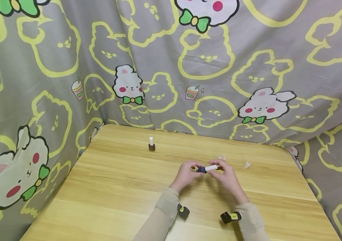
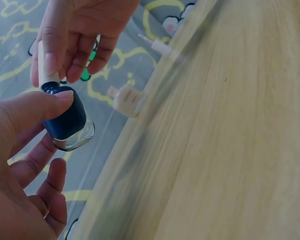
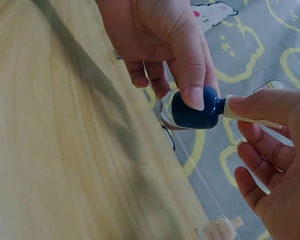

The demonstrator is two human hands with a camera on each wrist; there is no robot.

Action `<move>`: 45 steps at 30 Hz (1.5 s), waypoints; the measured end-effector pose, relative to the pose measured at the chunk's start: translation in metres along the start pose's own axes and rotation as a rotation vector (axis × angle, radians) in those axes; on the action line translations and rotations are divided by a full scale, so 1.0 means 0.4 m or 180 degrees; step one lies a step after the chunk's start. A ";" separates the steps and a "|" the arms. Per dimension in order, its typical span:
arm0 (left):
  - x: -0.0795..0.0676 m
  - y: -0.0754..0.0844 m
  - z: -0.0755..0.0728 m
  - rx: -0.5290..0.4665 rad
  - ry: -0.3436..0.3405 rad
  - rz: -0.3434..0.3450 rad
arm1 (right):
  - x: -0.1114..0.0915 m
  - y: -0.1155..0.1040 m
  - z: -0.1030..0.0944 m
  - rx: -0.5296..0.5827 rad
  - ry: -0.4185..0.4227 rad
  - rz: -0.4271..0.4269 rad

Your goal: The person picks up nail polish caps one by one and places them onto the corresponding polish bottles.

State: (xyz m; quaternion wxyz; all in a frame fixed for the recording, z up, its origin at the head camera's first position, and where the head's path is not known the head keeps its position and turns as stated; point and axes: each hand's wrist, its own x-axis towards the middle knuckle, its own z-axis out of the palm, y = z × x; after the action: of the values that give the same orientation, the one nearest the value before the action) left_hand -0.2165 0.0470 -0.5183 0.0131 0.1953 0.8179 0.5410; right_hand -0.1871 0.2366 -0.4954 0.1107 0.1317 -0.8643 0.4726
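Above the table, my left hand [image 1: 185, 174] pinches a nail polish bottle [image 3: 195, 107] between thumb and fingers. Its glass is dark blue with a clear thick base, and it tilts nearly sideways. My right hand [image 1: 228, 176] grips the bottle's long white cap [image 2: 46, 67] with thumb and forefinger. A short stretch of blue neck [image 3: 220, 106] shows between cap and bottle in the right wrist view. The other fingers of both hands hang loosely bent. Just beyond my right hand stands a pale nail polish bottle [image 2: 128, 101], its short neck uncapped.
A white cap with a thin brush [image 2: 161, 47] stands on the table, brush upward, right of the pale bottle. Farther back on the left is a dark nail polish bottle [image 1: 151, 146] with a white cap. Patterned grey curtains [image 1: 164, 60] surround the wooden table [image 1: 113, 187].
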 end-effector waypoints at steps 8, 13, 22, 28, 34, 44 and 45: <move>-0.002 0.002 -0.006 -0.0040 -0.0029 -0.0024 | 0.000 0.015 0.012 -0.0115 0.0179 -0.0210; -0.003 0.003 -0.009 -0.0035 -0.0039 -0.0042 | 0.000 0.011 0.010 -0.0182 0.0142 -0.0251; 0.004 -0.003 -0.007 -0.0170 0.0045 -0.0121 | 0.004 0.033 0.009 0.1308 0.0120 0.0065; 0.001 -0.001 -0.007 -0.0234 0.0064 -0.0119 | 0.000 0.046 0.022 0.1749 0.0092 0.0080; 0.000 -0.001 -0.004 -0.0252 0.0043 -0.0155 | -0.003 0.037 0.030 0.1878 0.0193 0.0270; -0.004 0.004 -0.005 -0.0225 0.0024 -0.0131 | -0.006 0.034 0.026 0.1636 0.0211 0.0299; -0.003 0.004 -0.004 -0.0232 0.0026 -0.0133 | -0.006 0.034 0.027 0.1616 0.0224 0.0326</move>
State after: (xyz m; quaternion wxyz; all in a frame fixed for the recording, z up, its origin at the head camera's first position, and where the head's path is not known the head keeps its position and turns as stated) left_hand -0.2151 0.0456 -0.5162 0.0282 0.1755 0.8016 0.5708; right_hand -0.1901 0.2347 -0.5126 0.0801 0.0948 -0.7192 0.6836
